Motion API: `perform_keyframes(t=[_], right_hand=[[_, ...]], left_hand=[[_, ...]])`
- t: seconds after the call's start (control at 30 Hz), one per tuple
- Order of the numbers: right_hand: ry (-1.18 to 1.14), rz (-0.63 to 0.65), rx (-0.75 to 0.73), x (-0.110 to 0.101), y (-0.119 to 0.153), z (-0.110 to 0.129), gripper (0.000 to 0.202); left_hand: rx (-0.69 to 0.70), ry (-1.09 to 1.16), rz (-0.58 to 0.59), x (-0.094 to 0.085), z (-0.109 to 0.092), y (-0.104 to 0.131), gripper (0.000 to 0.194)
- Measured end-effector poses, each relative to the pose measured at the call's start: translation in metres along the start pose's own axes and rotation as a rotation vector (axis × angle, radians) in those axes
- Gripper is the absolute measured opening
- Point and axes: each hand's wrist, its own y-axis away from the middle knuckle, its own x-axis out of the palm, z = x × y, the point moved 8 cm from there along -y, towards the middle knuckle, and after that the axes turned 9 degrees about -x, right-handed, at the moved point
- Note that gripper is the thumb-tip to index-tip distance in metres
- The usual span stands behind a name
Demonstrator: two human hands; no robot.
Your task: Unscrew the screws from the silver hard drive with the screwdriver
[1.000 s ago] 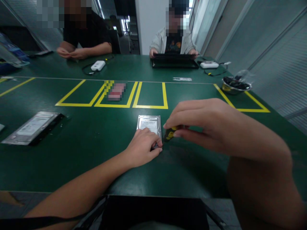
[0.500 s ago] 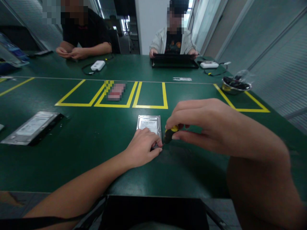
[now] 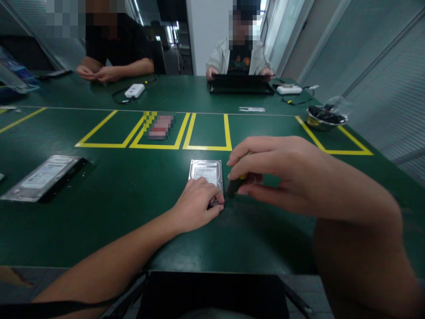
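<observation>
A small silver hard drive with a white label lies flat on the green table. My left hand rests over its near half, with thumb and fingertips closed around the near right corner. To the right, my right hand grips a short screwdriver with a dark and yellow handle between thumb and fingers. The screwdriver is tilted, its lower end pointing down-left to the corner where my left fingertips are. The tip is too small to make out, so I cannot tell whether it touches a screw.
A larger hard drive lies at the left. Yellow tape frames mark the table, with a blurred pink item in one. A metal bowl of dark items stands at right. Two people sit opposite, one holding a black tray.
The fingers of my right hand have shifted around the screwdriver's handle, covering more of its yellow part. My left hand and the hard drive stay in place.
</observation>
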Motion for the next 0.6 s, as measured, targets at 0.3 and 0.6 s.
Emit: perform_keyframes(t=[0.3,0.6], right_hand=[[0.011,0.014,0.029,0.0039,-0.0033,-0.0009,0.015],[0.121,-0.021,0.078,0.0004,0.0002,-0.0061,0.018]], left_hand=[[-0.015,-0.029,0.008,-0.0012,-0.0016,-0.0008,0.012],[-0.023,0.003,0.041,0.0007,0.0,-0.0016,0.008]])
